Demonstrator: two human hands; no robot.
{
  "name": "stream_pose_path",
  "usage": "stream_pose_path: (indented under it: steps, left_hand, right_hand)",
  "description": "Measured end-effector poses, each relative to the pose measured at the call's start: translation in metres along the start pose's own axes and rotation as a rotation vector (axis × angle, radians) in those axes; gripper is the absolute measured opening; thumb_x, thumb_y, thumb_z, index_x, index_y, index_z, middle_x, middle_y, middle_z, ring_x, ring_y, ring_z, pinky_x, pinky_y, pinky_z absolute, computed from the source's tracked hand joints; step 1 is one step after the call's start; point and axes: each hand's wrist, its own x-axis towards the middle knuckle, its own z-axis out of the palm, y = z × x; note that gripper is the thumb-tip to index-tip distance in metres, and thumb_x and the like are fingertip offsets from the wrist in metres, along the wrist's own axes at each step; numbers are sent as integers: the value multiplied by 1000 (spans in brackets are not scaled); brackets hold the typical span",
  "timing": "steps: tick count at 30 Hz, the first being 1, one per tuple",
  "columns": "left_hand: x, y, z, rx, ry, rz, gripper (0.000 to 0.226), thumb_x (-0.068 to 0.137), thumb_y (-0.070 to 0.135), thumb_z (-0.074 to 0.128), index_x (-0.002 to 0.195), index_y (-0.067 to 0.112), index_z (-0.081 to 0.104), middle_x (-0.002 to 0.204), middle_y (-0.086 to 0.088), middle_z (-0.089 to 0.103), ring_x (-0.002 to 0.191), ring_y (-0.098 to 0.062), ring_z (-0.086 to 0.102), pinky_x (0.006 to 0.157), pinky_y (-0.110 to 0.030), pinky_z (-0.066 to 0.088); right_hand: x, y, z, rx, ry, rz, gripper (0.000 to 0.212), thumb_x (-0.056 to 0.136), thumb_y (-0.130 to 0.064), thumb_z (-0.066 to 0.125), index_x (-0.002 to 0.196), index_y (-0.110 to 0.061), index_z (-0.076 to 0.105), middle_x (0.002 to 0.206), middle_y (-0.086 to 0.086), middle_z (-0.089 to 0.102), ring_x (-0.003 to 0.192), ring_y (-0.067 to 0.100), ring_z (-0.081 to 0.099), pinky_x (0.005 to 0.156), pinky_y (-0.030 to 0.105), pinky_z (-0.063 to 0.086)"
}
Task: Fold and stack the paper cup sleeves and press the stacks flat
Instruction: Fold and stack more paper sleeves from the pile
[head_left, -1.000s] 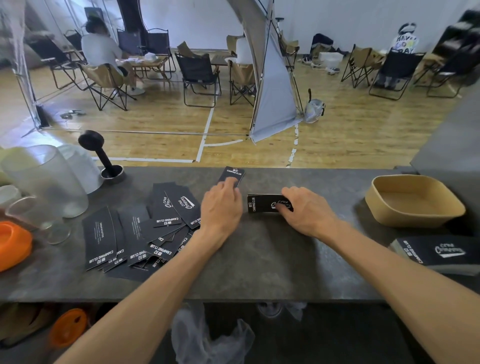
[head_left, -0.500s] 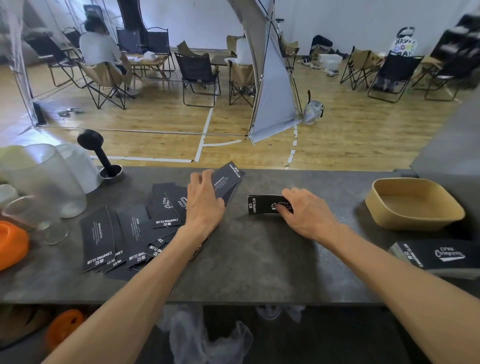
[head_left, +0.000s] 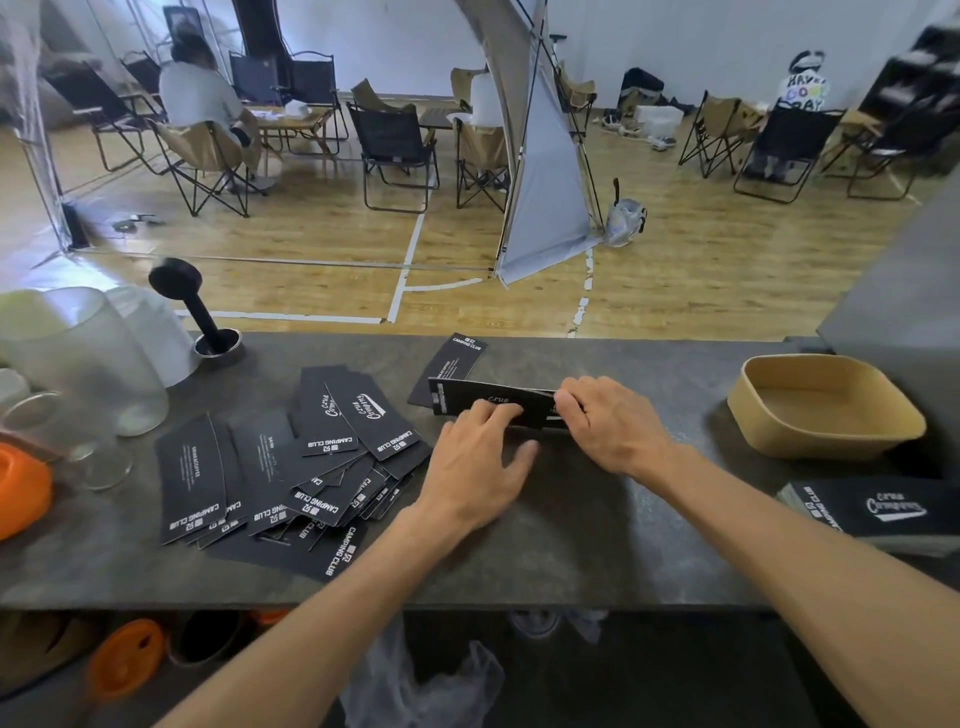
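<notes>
A: Dark stone counter (head_left: 519, 545); at nine o'clock, frosted jugs (head_left: 88, 358), contents unclear, then a loose fan of sleeves (head_left: 291, 467).

B: And the hands?

A: Left hand (head_left: 480, 457) presses flat fingers on the folded sleeve (head_left: 493, 402); right hand (head_left: 613, 423) pinches its three o'clock end. Long axis runs nine to three, just ahead of both.

B: Containers?

A: Tan tray (head_left: 826, 439) looks empty; finished stack (head_left: 883, 512) at four.

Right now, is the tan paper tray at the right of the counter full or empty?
Empty. The tan paper tray shows a bare inner floor and walls, with no black sleeves in it.
</notes>
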Motion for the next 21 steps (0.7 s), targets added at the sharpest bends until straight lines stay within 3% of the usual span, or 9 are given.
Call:
stream_pose_path:
  steps: [2, 4, 7, 9, 11, 13, 15, 21]
  left_hand:
    - [8, -2, 1, 28, -23, 49, 38, 95, 27, 50, 132, 23, 55, 118, 3, 56, 108, -22, 52, 97, -37, 39]
    - [13, -6, 2, 30, -53, 84, 38, 94, 16, 46, 129, 24, 58, 114, 4, 59, 106, -22, 51, 94, -38, 38]
    - [13, -15, 1, 31, 81, 58, 38, 88, 13, 47, 118, 25, 67, 107, 3, 59, 102, -22, 52, 89, -36, 37]
    - [10, -22, 0, 46, 227, -25, 34, 84, 14, 52, 109, 26, 72, 116, -3, 54, 111, -26, 49, 96, -38, 36]
    - [6, -27, 0, 35, 263, -77, 34, 83, 10, 57, 107, 26, 75, 139, -15, 44, 130, -33, 37, 110, -44, 30]
    - [3, -29, -2, -87, 190, -121, 37, 83, 6, 57, 107, 28, 75, 157, -21, 22, 143, -32, 22, 118, -42, 21]
    - [2, -30, -4, -215, 116, -157, 39, 84, 6, 55, 110, 29, 74, 162, -16, 10, 148, -27, 19, 119, -38, 22]
    - [-2, -5, 6, -214, -30, -20, 48, 89, 10, 54, 137, 12, 56, 162, -4, 11, 147, -15, 22, 116, -27, 27]
  right_hand:
    - [-1, 0, -2, 36, -2, 7, 36, 101, -44, 25, 70, -29, 36, 73, -9, 45, 79, 18, 46, 67, 37, 42]
    - [-1, 2, 0, 7, -7, 16, 32, 100, -47, 33, 79, -27, 47, 82, -7, 54, 84, 18, 49, 70, 39, 45]
    - [1, 3, 1, -63, -8, -1, 26, 98, -48, 45, 97, -23, 52, 96, -3, 58, 94, 19, 52, 73, 39, 48]
    - [1, 4, 2, -52, -5, -10, 25, 98, -48, 46, 97, -23, 52, 97, -3, 58, 95, 19, 52, 74, 40, 49]
    - [2, 5, 2, -32, 3, -13, 25, 98, -48, 46, 96, -23, 52, 94, -4, 58, 94, 19, 52, 74, 39, 49]
    - [3, 6, 3, -25, 15, -20, 26, 97, -48, 47, 95, -23, 53, 92, -5, 57, 92, 18, 52, 73, 39, 49]
    - [3, 6, 4, -29, 20, -33, 25, 96, -48, 48, 95, -24, 53, 91, -6, 56, 89, 17, 50, 73, 38, 49]
    - [2, 4, 2, -49, 29, -41, 22, 92, -46, 54, 93, -25, 50, 93, -4, 59, 92, 19, 54, 73, 40, 50]
